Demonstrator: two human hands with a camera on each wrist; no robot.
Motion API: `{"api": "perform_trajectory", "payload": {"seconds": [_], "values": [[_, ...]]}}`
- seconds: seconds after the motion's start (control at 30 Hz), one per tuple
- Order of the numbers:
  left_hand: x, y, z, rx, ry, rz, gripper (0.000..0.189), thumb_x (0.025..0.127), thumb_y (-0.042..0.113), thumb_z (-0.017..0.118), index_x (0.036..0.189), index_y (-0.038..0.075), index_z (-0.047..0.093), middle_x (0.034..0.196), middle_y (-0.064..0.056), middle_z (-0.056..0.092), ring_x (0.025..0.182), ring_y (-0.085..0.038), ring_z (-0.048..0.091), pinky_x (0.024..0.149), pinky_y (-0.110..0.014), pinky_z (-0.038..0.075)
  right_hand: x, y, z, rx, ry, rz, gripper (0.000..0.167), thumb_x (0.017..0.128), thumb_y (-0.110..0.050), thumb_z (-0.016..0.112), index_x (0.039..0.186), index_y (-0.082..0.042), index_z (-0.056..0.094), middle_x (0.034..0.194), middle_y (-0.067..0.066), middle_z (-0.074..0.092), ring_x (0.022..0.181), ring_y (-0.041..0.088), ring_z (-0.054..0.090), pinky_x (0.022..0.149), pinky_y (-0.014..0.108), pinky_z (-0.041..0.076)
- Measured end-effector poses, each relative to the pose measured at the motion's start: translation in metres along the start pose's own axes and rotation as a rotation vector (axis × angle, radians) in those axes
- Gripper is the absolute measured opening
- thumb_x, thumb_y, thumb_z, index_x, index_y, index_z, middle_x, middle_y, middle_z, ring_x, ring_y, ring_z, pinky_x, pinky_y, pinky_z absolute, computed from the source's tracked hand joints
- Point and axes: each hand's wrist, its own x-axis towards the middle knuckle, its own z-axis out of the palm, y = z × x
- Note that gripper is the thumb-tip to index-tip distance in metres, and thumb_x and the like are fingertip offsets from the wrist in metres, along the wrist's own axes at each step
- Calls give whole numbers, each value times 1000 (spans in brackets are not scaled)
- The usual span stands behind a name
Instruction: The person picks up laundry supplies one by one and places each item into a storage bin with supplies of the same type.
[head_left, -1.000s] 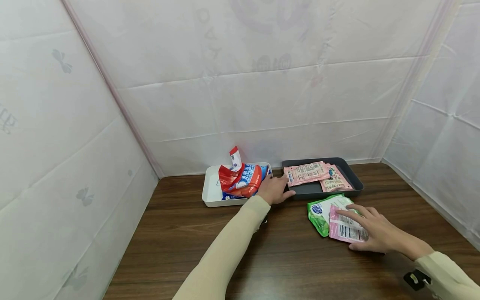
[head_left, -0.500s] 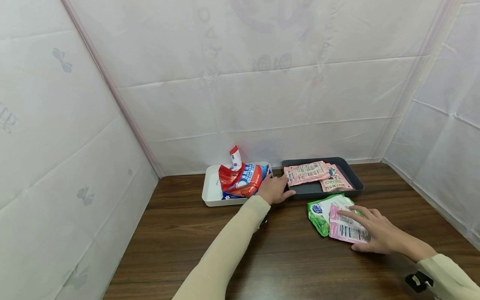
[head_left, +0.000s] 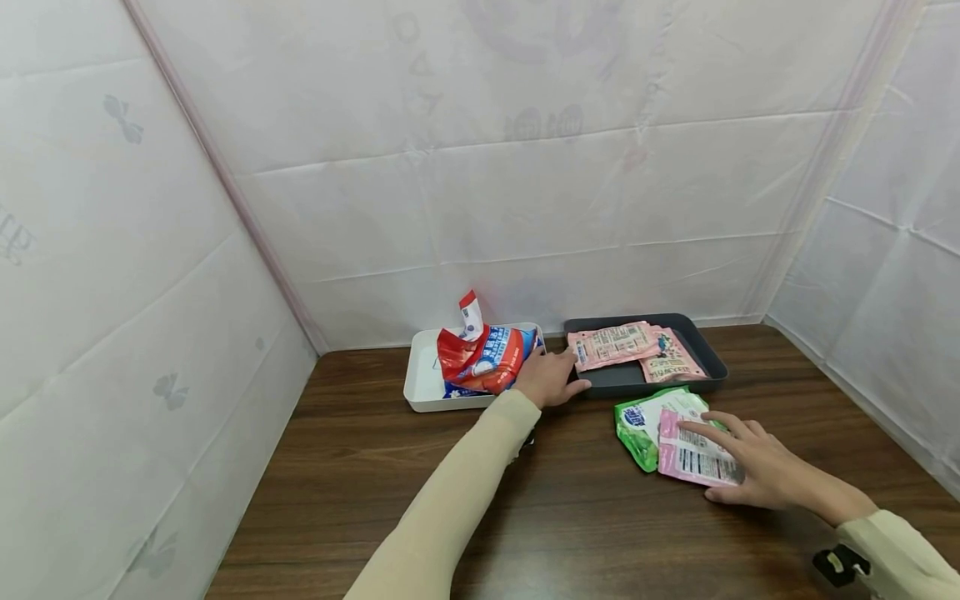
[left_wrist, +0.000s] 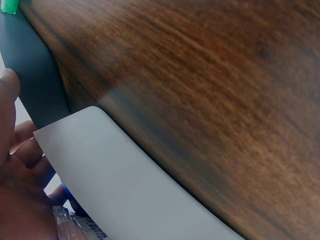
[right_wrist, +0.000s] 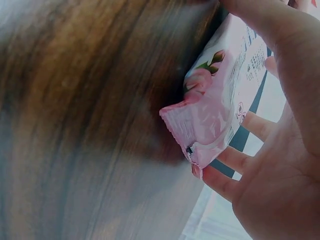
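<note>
My left hand point(head_left: 546, 379) rests over the right side of the white tray point(head_left: 420, 379), its fingers near the dark grey tray point(head_left: 618, 380). Beside its fingers, a red and blue plastic bag point(head_left: 491, 358) leans in the white tray. In the left wrist view, the fingers are behind the white tray's wall point(left_wrist: 115, 170). My right hand point(head_left: 761, 467) spreads loosely over the right end of a pink packet point(head_left: 692, 458), fingertips at its edge. That packet point(right_wrist: 215, 110) shows a rose print in the right wrist view. It overlaps a green and white pouch point(head_left: 637, 425).
Several light pink packets point(head_left: 611, 346) lie in the dark grey tray at the back. Both trays stand against a white cloth wall point(head_left: 360, 233). The brown wooden table point(head_left: 360, 467) stretches toward the front, with cloth walls at both sides.
My right hand has shifted slightly right and toward the front, showing a little more of the pink packet. The left hand stays in place.
</note>
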Motion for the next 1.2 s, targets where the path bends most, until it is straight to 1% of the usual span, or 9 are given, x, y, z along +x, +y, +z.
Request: {"api": "perform_trajectory", "payload": {"seconds": [0.2,0.43,0.67,0.97,1.2], "values": [[0,-1,0,-4,-1,2,65,101,63,50,148,19,54,141,-2,64,125,-17,64,122,-44,31,-1,0,0,3,8,-6,87,79,-56,84,153,-34,45,149,21,41,116,44,52,81,67,49],[0,-1,1,-10,-2,6,64,101,63,49,147,19,54,139,-2,66,123,-17,65,122,-43,32,-1,1,-1,7,10,-25,86,79,-51,86,153,-33,45,148,21,41,115,43,53,80,66,50],[1,-1,0,-16,2,5,64,100,63,51,144,17,56,126,-2,72,117,-17,68,121,-42,33,-1,3,-2,22,2,-24,86,80,-46,87,153,-33,45,148,20,42,116,43,53,81,65,50],[2,-1,2,-13,-2,8,65,101,63,50,146,17,54,134,-2,69,120,-17,66,121,-42,32,-1,4,-2,28,-4,-11,86,78,-46,88,152,-34,46,146,18,44,116,44,53,80,67,50],[1,-2,2,-14,2,4,65,100,63,51,145,16,55,129,-2,71,119,-17,67,121,-43,33,0,4,-3,30,-8,1,84,78,-44,89,151,-34,48,141,15,48,115,41,54,81,66,51]]}}
